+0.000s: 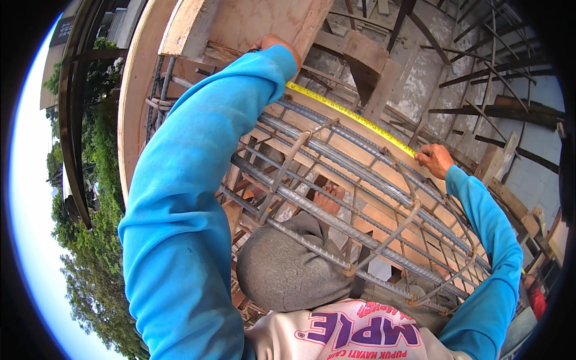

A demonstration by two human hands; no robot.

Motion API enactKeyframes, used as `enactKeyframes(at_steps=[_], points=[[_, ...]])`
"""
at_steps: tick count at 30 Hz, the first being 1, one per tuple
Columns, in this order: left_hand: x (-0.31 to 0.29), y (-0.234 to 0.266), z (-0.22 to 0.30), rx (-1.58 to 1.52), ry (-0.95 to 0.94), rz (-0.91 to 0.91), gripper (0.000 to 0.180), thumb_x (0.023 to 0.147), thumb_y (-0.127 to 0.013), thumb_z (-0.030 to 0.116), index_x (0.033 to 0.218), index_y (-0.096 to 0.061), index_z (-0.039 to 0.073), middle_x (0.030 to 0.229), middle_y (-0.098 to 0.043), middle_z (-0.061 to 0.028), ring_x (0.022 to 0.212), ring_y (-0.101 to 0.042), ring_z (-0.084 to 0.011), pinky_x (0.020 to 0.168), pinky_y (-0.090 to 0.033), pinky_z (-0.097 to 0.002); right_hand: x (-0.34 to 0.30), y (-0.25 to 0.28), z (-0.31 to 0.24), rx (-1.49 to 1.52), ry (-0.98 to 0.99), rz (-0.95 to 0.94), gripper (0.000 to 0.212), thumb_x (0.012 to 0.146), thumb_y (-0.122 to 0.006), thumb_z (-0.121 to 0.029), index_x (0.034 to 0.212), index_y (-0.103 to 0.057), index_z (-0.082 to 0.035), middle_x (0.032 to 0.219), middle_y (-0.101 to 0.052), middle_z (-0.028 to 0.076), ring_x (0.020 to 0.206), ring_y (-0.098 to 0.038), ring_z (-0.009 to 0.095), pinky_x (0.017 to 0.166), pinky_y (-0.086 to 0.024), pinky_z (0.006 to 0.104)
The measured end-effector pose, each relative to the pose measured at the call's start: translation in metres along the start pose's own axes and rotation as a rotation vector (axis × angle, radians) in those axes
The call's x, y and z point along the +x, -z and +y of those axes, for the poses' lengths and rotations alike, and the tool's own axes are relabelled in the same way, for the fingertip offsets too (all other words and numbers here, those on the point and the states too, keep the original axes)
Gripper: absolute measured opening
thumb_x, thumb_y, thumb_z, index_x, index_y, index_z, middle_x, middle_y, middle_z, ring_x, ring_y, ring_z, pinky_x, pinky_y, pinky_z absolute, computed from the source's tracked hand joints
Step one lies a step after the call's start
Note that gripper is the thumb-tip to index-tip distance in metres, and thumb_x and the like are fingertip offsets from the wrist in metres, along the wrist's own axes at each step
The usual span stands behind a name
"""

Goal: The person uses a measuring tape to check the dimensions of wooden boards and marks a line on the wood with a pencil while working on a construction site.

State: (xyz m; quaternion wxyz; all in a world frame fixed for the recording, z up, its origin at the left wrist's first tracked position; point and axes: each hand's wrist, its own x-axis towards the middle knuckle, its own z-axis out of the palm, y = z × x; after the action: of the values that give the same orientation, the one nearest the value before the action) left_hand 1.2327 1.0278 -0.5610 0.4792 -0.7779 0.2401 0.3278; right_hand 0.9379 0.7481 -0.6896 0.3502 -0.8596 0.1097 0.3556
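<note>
"Where's the tape measure (354, 115)?"

"Upper centre of the frame, slanting beside steel bars (336, 223). The right hand's (436, 160) grip pinches its lower-right end."

"And the left hand (276, 42)?"

"Top centre, near a wooden board (261, 23); its grip is hidden, so I can't tell."

- Your left hand (271, 42) is mostly tucked behind its blue sleeve (192, 162); you can't make out its fingertips or grip.
- That sleeve also hides where the yellow measuring tape (354, 114) runs on the left.
- Your right hand (435, 161) covers whatever tape lies within its fingers.
- Part of the steel rebar cage (336, 223) is lost behind your left sleeve.
- Bars partly block your view of a bare foot (329, 198).
- Your pale shirt (360, 333) runs off the lower edge.
- Red cloth (536, 300) at the right rim is too small to identify.
</note>
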Motion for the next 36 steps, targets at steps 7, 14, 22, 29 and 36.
enactKeyframes(at_steps=[7,14,22,29,36], points=[[0.000,0.000,0.000,0.012,-0.001,-0.026,0.031,0.087,-0.059,0.017,0.116,-0.067,0.012,0.118,-0.064,-0.0082,0.102,-0.063,-0.0327,0.077,-0.053,-0.0482,-0.001,0.000,-0.003,-0.015,-0.001,-0.009,0.028,0.086,-0.058,-0.026,0.086,-0.069,0.000,0.077,-0.068,0.013,0.076,-0.065,0.027,0.073,-0.049,0.0391],[0.003,0.002,0.000,-0.011,0.012,-0.051,0.030,0.087,-0.060,0.017,0.116,-0.067,0.013,0.118,-0.064,-0.0076,0.104,-0.062,-0.0325,0.079,-0.052,-0.0484,0.000,0.002,0.000,-0.017,0.020,-0.009,0.027,0.086,-0.058,-0.025,0.087,-0.069,-0.001,0.078,-0.068,0.012,0.076,-0.065,0.027,0.073,-0.049,0.0393],[0.007,-0.001,0.000,0.022,-0.021,-0.029,0.024,0.087,-0.061,0.019,0.111,-0.066,0.017,0.102,-0.066,-0.0030,0.082,-0.064,-0.0277,0.066,-0.050,-0.0471,0.002,0.000,0.005,0.015,0.015,0.004,0.027,0.085,-0.058,-0.025,0.087,-0.069,-0.001,0.076,-0.068,0.013,0.076,-0.065,0.028,0.074,-0.049,0.0398],[-0.004,0.007,0.001,0.003,-0.041,-0.010,0.029,0.088,-0.062,0.021,0.116,-0.065,0.016,0.108,-0.066,-0.0051,0.089,-0.066,-0.0303,0.071,-0.052,-0.0506,0.001,0.000,0.007,0.019,0.015,-0.010,0.027,0.085,-0.058,-0.025,0.085,-0.068,-0.001,0.076,-0.067,0.013,0.075,-0.063,0.027,0.073,-0.048,0.0388],[-0.003,-0.009,-0.001,-0.023,-0.011,-0.020,0.032,0.087,-0.063,0.021,0.119,-0.064,0.016,0.108,-0.066,-0.0053,0.087,-0.066,-0.0307,0.069,-0.053,-0.0508,0.002,-0.008,-0.001,0.007,0.021,-0.015,0.027,0.086,-0.059,-0.026,0.087,-0.069,-0.001,0.078,-0.068,0.013,0.075,-0.064,0.027,0.072,-0.049,0.0385]])
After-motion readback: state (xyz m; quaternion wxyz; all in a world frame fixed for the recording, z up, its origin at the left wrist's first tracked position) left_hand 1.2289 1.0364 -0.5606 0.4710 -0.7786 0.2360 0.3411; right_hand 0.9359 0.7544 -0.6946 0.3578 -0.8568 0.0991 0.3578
